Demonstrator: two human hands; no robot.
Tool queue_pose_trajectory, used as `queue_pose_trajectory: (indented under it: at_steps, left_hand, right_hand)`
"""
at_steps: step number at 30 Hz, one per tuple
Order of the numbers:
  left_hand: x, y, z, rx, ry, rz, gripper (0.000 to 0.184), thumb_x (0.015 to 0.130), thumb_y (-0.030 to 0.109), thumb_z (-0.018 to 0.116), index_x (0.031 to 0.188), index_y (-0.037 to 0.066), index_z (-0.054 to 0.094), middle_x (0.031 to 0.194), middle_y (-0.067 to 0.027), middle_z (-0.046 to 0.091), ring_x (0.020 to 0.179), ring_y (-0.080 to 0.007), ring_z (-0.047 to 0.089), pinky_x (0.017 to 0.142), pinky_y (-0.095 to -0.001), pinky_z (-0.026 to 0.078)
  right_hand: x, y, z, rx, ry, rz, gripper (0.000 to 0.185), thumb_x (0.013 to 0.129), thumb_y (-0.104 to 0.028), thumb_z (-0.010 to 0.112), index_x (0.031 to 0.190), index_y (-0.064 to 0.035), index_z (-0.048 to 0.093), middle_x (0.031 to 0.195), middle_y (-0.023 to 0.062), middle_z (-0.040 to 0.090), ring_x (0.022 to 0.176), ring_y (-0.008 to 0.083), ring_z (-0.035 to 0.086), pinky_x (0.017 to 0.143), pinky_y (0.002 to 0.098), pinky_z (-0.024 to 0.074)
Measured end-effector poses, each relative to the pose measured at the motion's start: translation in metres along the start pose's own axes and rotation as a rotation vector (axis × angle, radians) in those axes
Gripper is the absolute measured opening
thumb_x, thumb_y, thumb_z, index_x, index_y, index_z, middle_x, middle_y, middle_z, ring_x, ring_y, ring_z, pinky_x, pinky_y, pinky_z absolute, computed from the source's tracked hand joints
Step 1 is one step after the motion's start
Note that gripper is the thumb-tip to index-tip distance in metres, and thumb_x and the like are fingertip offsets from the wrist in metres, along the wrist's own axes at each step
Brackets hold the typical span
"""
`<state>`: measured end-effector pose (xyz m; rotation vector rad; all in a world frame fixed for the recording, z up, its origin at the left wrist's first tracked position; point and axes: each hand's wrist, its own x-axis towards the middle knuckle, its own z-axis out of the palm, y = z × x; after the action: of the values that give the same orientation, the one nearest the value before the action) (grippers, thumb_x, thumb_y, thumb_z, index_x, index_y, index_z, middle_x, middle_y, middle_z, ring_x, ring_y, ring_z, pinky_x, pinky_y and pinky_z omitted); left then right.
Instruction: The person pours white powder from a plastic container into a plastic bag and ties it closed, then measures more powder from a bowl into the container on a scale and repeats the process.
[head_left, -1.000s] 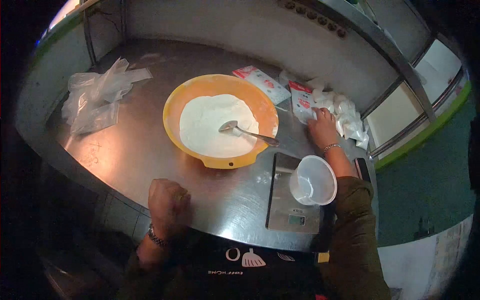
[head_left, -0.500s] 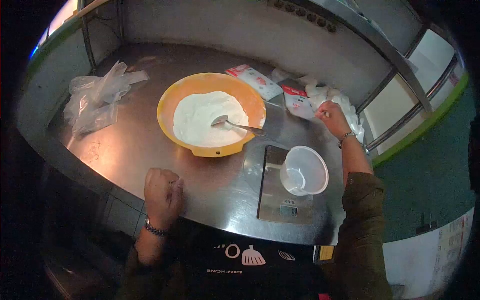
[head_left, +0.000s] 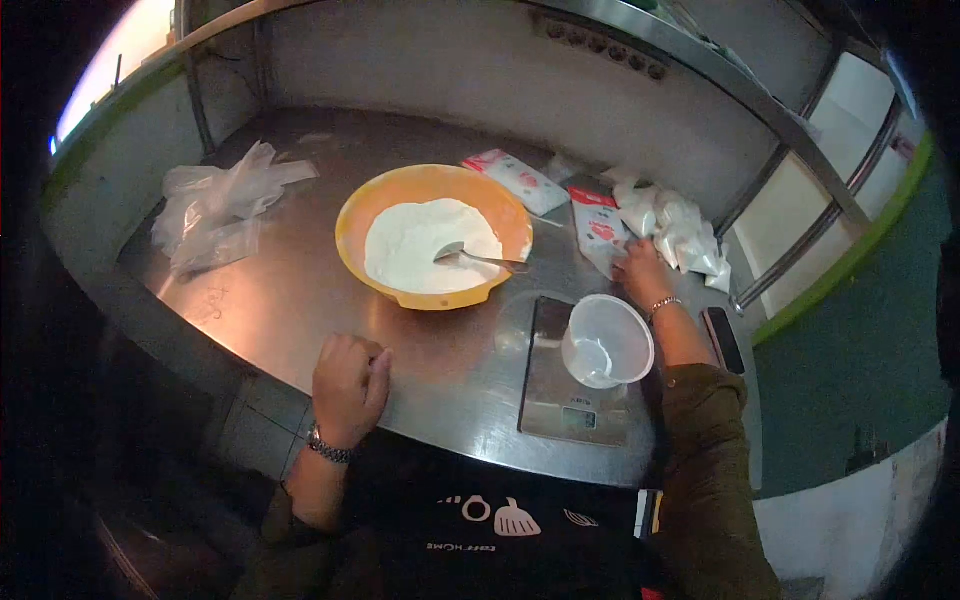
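Note:
My right hand [head_left: 641, 272] is at the near end of a red and white plastic packet [head_left: 597, 222], its fingers closed on the edge. Part of that end is hidden by the fingers. My left hand [head_left: 350, 385] is curled in a loose fist at the table's front edge, with nothing visible in it. Between the hands and farther back stands an orange bowl [head_left: 360, 235] of white powder [head_left: 415, 240], a metal spoon [head_left: 490, 263] resting in it. A clear plastic tub [head_left: 625, 345] sits on a digital scale [head_left: 545, 400], left of my right forearm.
Knotted bags of white powder [head_left: 680, 230] lie along the right back, beside another red and white packet [head_left: 515, 180]. Crumpled clear bags [head_left: 215, 205] lie at left. A phone [head_left: 724, 340] is right of my forearm. A metal shelf bar [head_left: 720, 85] crosses above.
My right hand has moved toward me and left, and the packet's near end has shifted toward me with it. The view has tilted slightly; my left hand stays in a fist.

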<state>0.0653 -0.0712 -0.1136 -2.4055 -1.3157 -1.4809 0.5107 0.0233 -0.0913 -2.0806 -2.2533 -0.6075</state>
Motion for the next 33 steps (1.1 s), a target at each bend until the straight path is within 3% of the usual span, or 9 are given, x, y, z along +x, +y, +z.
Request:
queue_pose_trajectory:
  at_steps: [6,12,16,20,23,25,30,32,33]
  left_hand:
    - [-0.001,-0.001,-0.002,-0.024,0.014,-0.016,0.009,0.076,0.007,0.062,0.074,0.003,0.054,0.070,-0.0124,0.052,0.066,-0.0309,0.049,0.060,-0.0396,0.040]
    - [0.001,-0.002,-0.002,-0.015,-0.023,-0.042,0.009,0.077,0.007,0.060,0.073,0.003,0.053,0.068,-0.0125,0.051,0.066,-0.0309,0.049,0.060,-0.0397,0.039]
    - [0.001,-0.002,-0.003,-0.045,-0.016,-0.020,0.009,0.077,0.007,0.059,0.072,0.002,0.053,0.068,-0.0127,0.052,0.065,-0.0311,0.049,0.060,-0.0398,0.039]
    - [-0.001,-0.001,-0.002,-0.072,0.054,0.044,0.010,0.076,0.007,0.060,0.072,0.002,0.053,0.069,-0.0129,0.052,0.065,-0.0318,0.049,0.059,-0.0405,0.039]
    - [-0.003,0.011,-0.001,-0.099,0.057,0.086,0.011,0.074,0.006,0.062,0.071,0.002,0.052,0.070,-0.0124,0.054,0.068,-0.0321,0.051,0.059,-0.0403,0.041]
    - [0.001,0.036,0.003,-0.353,-0.010,0.159,0.014,0.075,0.009,0.063,0.084,0.003,0.055,0.079,-0.0118,0.057,0.074,-0.0294,0.055,0.064,-0.0393,0.045]
    - [0.034,0.119,0.014,-1.217,-0.105,-0.225,0.053,0.081,0.021,0.067,0.125,0.004,0.044,0.109,-0.0108,0.056,0.090,-0.0205,0.057,0.080,-0.0331,0.046]
    - [0.038,0.129,0.008,-1.626,-0.530,-0.366,0.045,0.081,0.021,0.068,0.119,0.002,0.051,0.108,-0.0104,0.058,0.092,-0.0175,0.056,0.081,-0.0304,0.045]
    - [0.038,0.129,0.007,-1.628,-0.540,-0.359,0.045,0.081,0.021,0.068,0.119,0.002,0.051,0.108,-0.0104,0.058,0.092,-0.0175,0.056,0.081,-0.0304,0.045]
  right_hand:
    - [0.012,0.007,0.002,0.101,0.071,-0.061,0.014,0.070,-0.020,0.069,0.077,-0.0078,0.068,0.101,0.0060,0.063,0.109,0.0254,0.048,0.094,0.0386,0.0393]
    - [0.006,0.022,-0.014,0.474,0.200,-0.053,0.008,0.069,-0.012,0.069,0.070,-0.0055,0.065,0.107,0.0060,0.062,0.108,0.0277,0.048,0.094,0.0376,0.0392]
    - [0.009,0.055,-0.011,0.770,0.286,-0.099,0.022,0.074,-0.015,0.069,0.092,-0.0061,0.060,0.103,0.0074,0.060,0.109,0.0248,0.048,0.092,0.0355,0.0402]
    - [-0.022,0.005,-0.158,1.445,0.105,-0.014,0.022,0.083,-0.020,0.058,0.097,-0.0035,0.055,0.102,0.0087,0.059,0.100,0.0207,0.056,0.086,0.0330,0.0447]
    - [-0.048,-0.030,-0.215,1.530,0.219,-0.107,0.021,0.086,-0.021,0.052,0.093,-0.0019,0.051,0.100,0.0167,0.059,0.088,0.0244,0.062,0.077,0.0350,0.0503]
    - [-0.066,-0.049,-0.234,1.823,0.244,-0.320,0.019,0.088,-0.022,0.047,0.090,-0.0029,0.046,0.096,0.0217,0.058,0.078,0.0292,0.064,0.062,0.0372,0.0560]
    - [-0.097,-0.085,-0.240,2.122,0.269,-0.401,0.018,0.090,-0.022,0.042,0.091,-0.0044,0.042,0.091,0.0218,0.057,0.073,0.0311,0.065,0.055,0.0421,0.0588]
    - [-0.107,-0.090,-0.233,2.185,0.360,-0.152,0.018,0.090,-0.021,0.041,0.092,-0.0037,0.042,0.092,0.0209,0.058,0.073,0.0302,0.065,0.054,0.0417,0.0586]
    - [-0.112,-0.093,-0.226,2.209,0.439,-0.016,0.017,0.091,-0.020,0.040,0.093,-0.0033,0.043,0.092,0.0195,0.058,0.072,0.0295,0.065,0.053,0.0418,0.0580]
